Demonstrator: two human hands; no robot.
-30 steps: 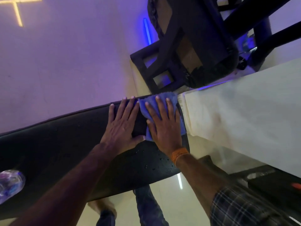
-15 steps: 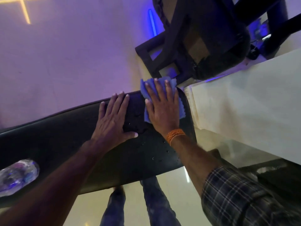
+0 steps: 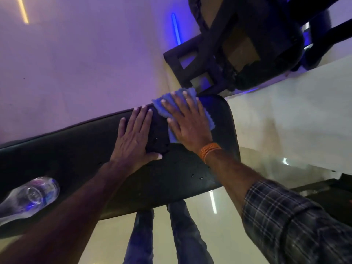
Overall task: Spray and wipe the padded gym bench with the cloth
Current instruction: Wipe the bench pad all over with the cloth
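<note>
Firstly, bench (image 3: 76, 153): black padded top running left to right under both hands; its rounded end lies just right of the cloth.
Cloth (image 3: 209, 120): blue, spread flat on the pad near that end, its far corner overhanging the far edge.
Right hand (image 3: 187, 126): fingers straight and splayed, palm pressing the cloth down; nothing gripped.
Left hand (image 3: 133, 138): flat on bare pad just beside the cloth, fingers straight, holding nothing.
Droplets (image 3: 198, 176): scattered toward the near edge, apart from the cloth.
Bottle (image 3: 32, 197): clear, on the pad well to the left (upright or lying, cannot tell).
Risk, cloth: it is pressed, not held; a stroke past the far edge or the end could drag it off onto the floor (image 3: 76, 63).
Risk, coverage: near-edge droplets may be missed if strokes run only along the far side.
Risk, left hand: leaning on a wet pad, it may slip or smear.
Risk, bottle: a long leftward sweep could knock it off.
</note>
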